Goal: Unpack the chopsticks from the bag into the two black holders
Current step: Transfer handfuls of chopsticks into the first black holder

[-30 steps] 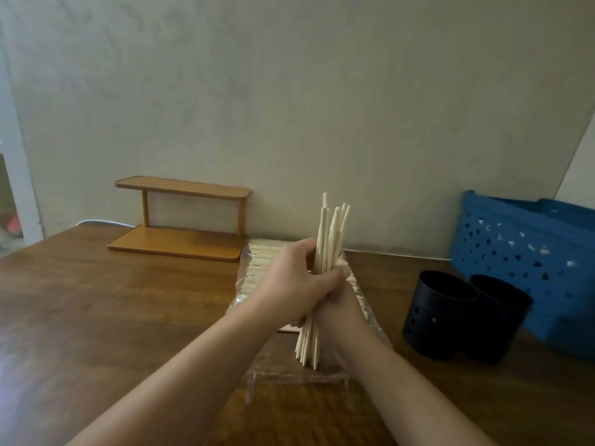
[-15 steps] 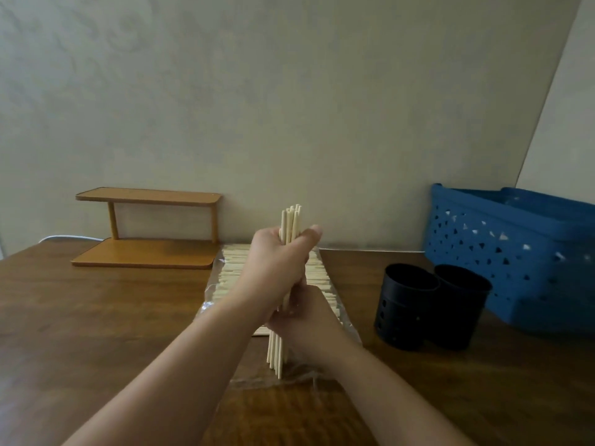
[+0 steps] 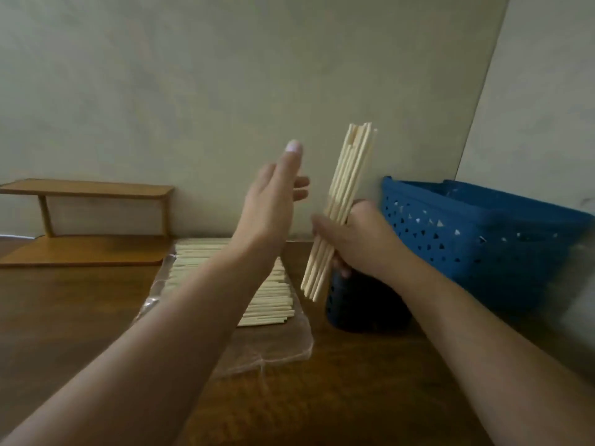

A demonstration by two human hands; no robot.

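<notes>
The right hand [image 3: 360, 239] grasps a tilted bundle of chopsticks [image 3: 344, 201] just above a black holder [image 3: 360, 307]. The left hand [image 3: 273, 201] hangs released beside it, over the bag [image 3: 267, 346]; a blue basket [image 3: 476, 239] stands behind.

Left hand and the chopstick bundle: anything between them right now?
Nothing. In the head view the open left hand stands clear of the chopstick bundle gripped by the right hand; only bare wall shows through the gap.
</notes>
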